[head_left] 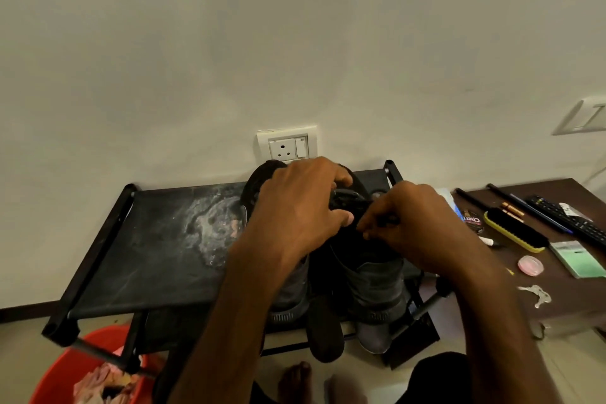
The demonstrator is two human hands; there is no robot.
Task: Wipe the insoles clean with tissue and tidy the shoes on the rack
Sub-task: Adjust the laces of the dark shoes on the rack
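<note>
A black fabric shoe rack stands against the wall. Two dark grey shoes sit on its top shelf at the right, heels toward me: the left shoe and the right shoe. A black insole sticks out between them over the rack's front edge. My left hand grips the front of a shoe, fingers curled over its dark tongue and laces. My right hand pinches something dark at the same shoe's opening; what it pinches is hidden. No tissue is visible.
A dusty whitish stain marks the shelf's middle. A red tub with cloths stands on the floor at lower left. A brown table at right holds a yellow-black brush, polish tin, remote, keys and a green packet. My bare feet are below.
</note>
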